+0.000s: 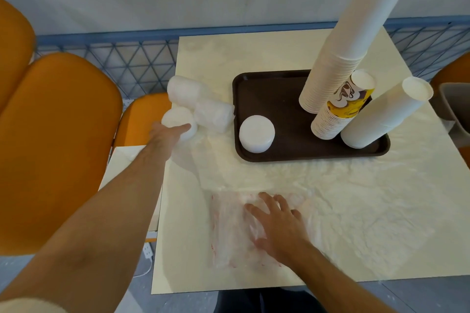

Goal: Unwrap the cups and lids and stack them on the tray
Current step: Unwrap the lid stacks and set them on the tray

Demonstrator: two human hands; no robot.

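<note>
A dark brown tray (267, 94) on the cream table holds a tall stack of white cups (348, 40), a shorter stack topped by a yellow patterned cup (340, 109), a third white stack (384, 114) at its right end, and a stack of white lids (256, 133) at its front left. Left of the tray lie wrapped sleeves of lids (201, 104). My left hand (167, 132) reaches to the nearest wrapped lid sleeve (178, 119) and touches its near end. My right hand (277, 223) lies flat, fingers spread, on an empty clear wrapper (229, 231) near the front edge.
Crumpled clear plastic (356, 198) covers the table's right front. Orange seats (58, 134) stand to the left, close to the table's edge. A blue mesh rail (132, 61) runs behind. A grey bin (455, 107) sits at the right edge.
</note>
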